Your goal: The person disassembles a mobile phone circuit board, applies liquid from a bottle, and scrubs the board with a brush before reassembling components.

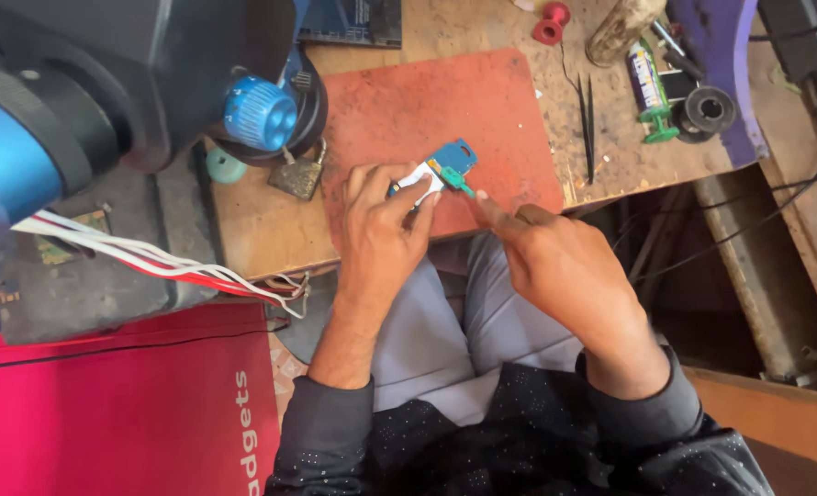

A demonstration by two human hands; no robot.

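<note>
A worn wooden table (482, 28) carries a red mat (482, 119). On the mat's near edge the left hand (386, 230) pinches a small blue circuit board (452, 160) with a white part, while the right hand (555, 266) pinches a green-tipped tool (457, 182) against it; the work looks mid-way, unfinished. Beyond the mat lie black tweezers (587, 124), a glue tube (649, 87), a red spool (550, 22); left of it, a brass padlock (296, 174) and blue knob (260, 112).
</note>
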